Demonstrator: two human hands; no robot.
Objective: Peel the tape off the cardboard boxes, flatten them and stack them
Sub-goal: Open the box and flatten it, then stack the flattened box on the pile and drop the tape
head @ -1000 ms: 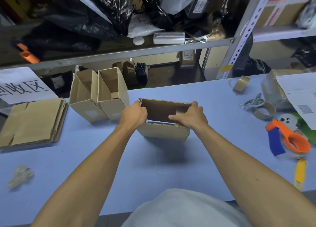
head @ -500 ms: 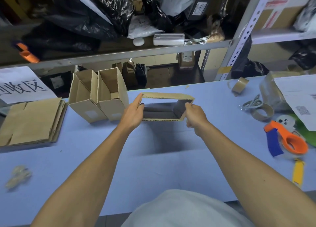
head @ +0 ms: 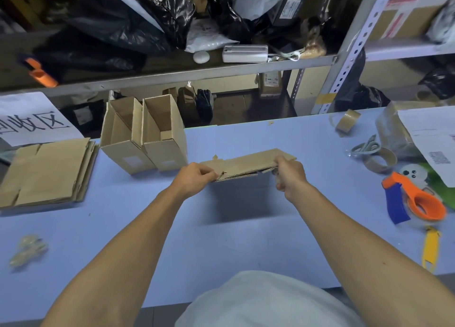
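A small brown cardboard box (head: pixel 248 165), pressed nearly flat, hangs above the blue table (head: pixel 221 240) at its middle. My left hand (head: pixel 194 179) pinches its left end and my right hand (head: pixel 289 175) grips its right end. Two open upright cardboard boxes (head: pixel 145 134) stand side by side at the table's back left. A stack of flattened boxes (head: pixel 46 172) lies at the far left.
A tape dispenser (head: pixel 416 201) in orange and blue, a yellow cutter (head: pixel 430 249), tape rolls (head: pixel 380 159), scissors (head: pixel 364 147) and a wrapped parcel (head: pixel 403 127) crowd the right side. Crumpled clear tape (head: pixel 28 249) lies near the front left. A cluttered metal shelf (head: pixel 187 71) runs behind the table.
The box rested open on the table a second ago. Both hands lifted it and squeezed it from an open sleeve into a nearly flat sheet.
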